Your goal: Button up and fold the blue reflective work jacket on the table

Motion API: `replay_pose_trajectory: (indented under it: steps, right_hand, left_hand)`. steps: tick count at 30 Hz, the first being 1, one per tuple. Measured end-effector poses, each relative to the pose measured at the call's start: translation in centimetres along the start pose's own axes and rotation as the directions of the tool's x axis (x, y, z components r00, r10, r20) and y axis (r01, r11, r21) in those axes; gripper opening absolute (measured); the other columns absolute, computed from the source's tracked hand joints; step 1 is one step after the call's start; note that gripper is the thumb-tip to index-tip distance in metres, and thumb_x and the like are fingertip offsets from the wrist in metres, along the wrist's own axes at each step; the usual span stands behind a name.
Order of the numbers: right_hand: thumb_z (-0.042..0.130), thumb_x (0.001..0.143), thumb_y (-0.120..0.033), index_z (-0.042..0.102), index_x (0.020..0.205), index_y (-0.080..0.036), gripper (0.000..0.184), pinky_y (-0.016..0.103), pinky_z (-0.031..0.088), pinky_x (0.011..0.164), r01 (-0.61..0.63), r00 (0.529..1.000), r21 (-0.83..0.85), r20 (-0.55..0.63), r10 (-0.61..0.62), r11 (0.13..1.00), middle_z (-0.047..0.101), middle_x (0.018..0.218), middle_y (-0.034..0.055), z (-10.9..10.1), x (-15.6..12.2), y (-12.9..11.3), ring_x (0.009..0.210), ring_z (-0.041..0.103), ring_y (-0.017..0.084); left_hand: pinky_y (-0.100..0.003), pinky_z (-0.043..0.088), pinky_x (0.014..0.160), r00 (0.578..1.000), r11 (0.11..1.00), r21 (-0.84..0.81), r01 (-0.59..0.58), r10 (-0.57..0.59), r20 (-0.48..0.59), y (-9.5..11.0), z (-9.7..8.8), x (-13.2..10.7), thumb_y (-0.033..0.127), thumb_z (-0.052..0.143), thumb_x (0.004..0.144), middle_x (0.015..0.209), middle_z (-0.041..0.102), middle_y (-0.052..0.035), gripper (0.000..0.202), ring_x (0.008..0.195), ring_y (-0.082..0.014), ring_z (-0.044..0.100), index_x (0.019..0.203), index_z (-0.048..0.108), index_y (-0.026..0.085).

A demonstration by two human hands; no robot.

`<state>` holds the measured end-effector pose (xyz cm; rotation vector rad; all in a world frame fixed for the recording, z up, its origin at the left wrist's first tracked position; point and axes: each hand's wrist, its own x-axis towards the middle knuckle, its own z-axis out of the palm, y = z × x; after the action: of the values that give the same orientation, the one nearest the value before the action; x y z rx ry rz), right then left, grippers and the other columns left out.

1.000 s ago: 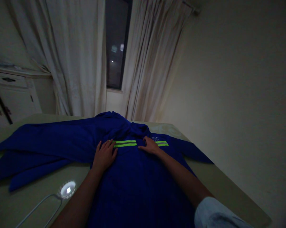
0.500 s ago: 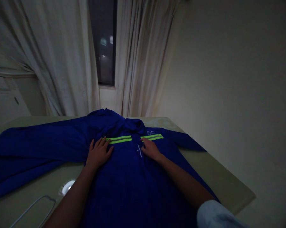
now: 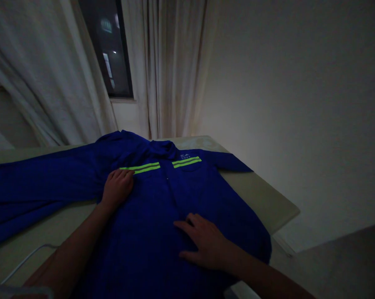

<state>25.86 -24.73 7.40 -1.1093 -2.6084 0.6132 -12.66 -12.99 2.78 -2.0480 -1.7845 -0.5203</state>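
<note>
With 12 o'clock pointing away from you and the dial centred on the jacket's middle, the blue jacket (image 3: 156, 211) lies spread front up across the worktop (image 3: 259, 193), collar (image 3: 164, 148) at 12 and lower part towards you at 6. Your left hand (image 3: 118, 187) rests on the chest at 10 o'clock, touching one reflective stripe (image 3: 146, 167); its fingers are bent, and you can't be sure from this view whether they pinch cloth or merely press on it. Your right hand (image 3: 206, 243) is at 4 o'clock over the front, released, thumb and fingers apart; whether it touches the fabric is hard to tell. The likeliest trouble is at 4 o'clock, where the jacket's side seems to run over the worktop's edge: its weight could pull the cloth askew if your left hand lifts away. Should those bent fingers be gripping, a tug would pucker the chest and skew that stripe against the other stripe (image 3: 186, 162) at 1 o'clock. The layered sleeve (image 3: 44, 176) at 9 could trap creases, and the dim light may hide them in such dark cloth. At 8 o'clock the white cable (image 3: 27, 257) meets your forearm's outline, so a sweep that way might snag it.
</note>
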Motion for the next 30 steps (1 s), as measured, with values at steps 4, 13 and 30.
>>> replay_pose_trajectory:
  steps: [4,13,30]
  right_hand:
    - [0.056,0.086,-0.011,0.048,0.155,-0.032,0.073,0.040,0.056,0.092,-0.141,0.975,0.119,-0.155,0.158,0.983,0.062,0.125,0.0094,0.1,-3.0,0.5,0.103,0.067,0.023]
    - [0.048,0.094,-0.011,0.070,0.114,-0.027,0.034,0.046,0.053,0.103,-0.132,0.823,0.291,-0.500,0.269,0.948,0.062,0.130,0.0101,0.3,-6.7,1.3,0.118,0.063,0.025]
    - [0.068,0.097,-0.027,0.054,0.085,-0.022,0.018,0.031,0.046,0.079,0.106,0.935,0.181,-0.353,-0.037,0.978,0.062,0.095,0.0048,-1.4,-10.1,0.5,0.087,0.060,0.018]
  left_hand:
    - [-0.053,0.045,0.104,0.992,0.995,0.009,-0.102,0.101,0.069,-0.1,-1.1,-0.2,0.021,0.039,0.100,0.122,0.073,-0.0174,0.041,0.119,-0.0366,0.063,0.120,0.075,0.019]
    - [-0.048,0.052,0.095,0.959,0.966,-0.185,-0.178,0.212,0.186,9.8,-6.5,-3.3,0.025,0.040,0.102,0.124,0.073,-0.0129,0.042,0.110,-0.0331,0.067,0.130,0.070,0.021]
    - [-0.054,0.009,0.126,0.802,0.805,-0.280,-0.522,0.576,0.160,18.7,-11.0,-17.3,0.062,0.053,0.100,0.175,0.023,-0.0114,0.084,0.160,-0.0331,0.021,0.169,0.022,0.026]
